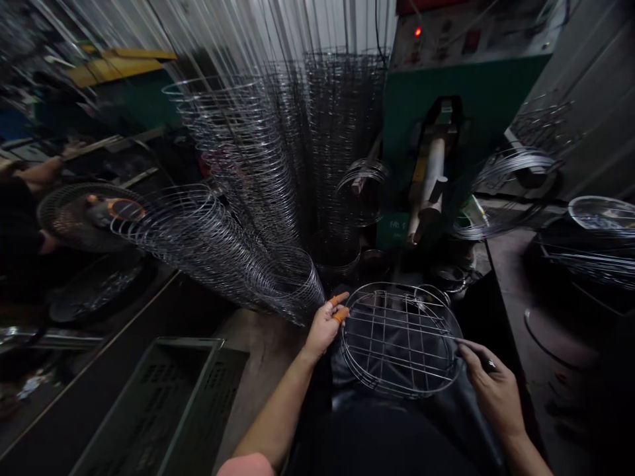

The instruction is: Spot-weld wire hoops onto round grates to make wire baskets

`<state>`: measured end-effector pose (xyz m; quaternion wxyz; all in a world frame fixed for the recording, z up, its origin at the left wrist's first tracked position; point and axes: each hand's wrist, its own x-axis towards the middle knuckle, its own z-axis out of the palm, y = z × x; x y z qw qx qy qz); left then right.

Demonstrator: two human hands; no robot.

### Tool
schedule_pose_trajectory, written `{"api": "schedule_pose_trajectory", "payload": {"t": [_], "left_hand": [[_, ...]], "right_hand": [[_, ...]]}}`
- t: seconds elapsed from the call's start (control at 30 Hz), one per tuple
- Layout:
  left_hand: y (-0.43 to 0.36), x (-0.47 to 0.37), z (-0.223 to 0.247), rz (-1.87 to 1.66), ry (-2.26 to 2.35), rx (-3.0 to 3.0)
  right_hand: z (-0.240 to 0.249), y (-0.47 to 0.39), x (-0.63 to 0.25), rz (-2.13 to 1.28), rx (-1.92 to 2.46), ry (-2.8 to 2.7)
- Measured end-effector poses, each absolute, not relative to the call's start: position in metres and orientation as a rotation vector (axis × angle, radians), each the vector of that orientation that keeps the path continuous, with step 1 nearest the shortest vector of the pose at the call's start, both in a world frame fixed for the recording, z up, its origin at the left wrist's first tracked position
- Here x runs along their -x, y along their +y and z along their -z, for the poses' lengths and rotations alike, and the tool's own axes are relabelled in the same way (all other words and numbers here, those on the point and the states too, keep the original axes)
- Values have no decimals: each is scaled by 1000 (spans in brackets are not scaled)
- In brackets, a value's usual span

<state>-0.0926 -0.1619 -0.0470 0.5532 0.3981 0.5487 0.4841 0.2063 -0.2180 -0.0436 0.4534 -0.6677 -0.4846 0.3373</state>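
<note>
Wire gleams in a dim workshop as we hold a round wire grid (407, 327) between our two hands, just above dark glossy material (475, 418) in front of our body. Our left hand (325, 327), orange covers (341, 315) on two digits, pinches the grid's left rim, its grip closed on the metal. Our right hand (496, 390) has its grip closed on the opposite edge, thumb and fingertips at the rim. Several close-set rings show along the lower left rim; whether we hold one piece or more, we cannot tell. Beyond the grid stands a green machine (496, 92), a red light (417, 31) glowing on its upper panel and a pale metal bar (435, 165) jutting toward us. To its left we see a leaning column of rings (238, 139), an upright column (337, 132) behind, and a low sloping column (198, 238), its near end just beside our left hand. A grey-green crate (169, 370) sits left of our forearm. At far left, a co-worker's hand (47, 173) appears near a round mesh piece (69, 221), both blurred.
</note>
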Motion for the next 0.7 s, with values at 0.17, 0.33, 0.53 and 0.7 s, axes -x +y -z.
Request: {"api": "schedule_pose_trajectory", "payload": {"t": [0.17,0.33,0.53,0.7], "left_hand": [[-161,91,59,-1049,1414,-1126],[-166,92,57,-1000,1436,-1226],[-166,94,58,-951,1422,-1274],[-170,102,65,-808,1410,-1471]], "right_hand": [[53,-213,-202,-787,1765,-1128],[54,-212,-203,-848,1784,-1127],[57,-213,-206,-875,1755,-1141],[58,-216,-208,-922,1716,-1112]]}}
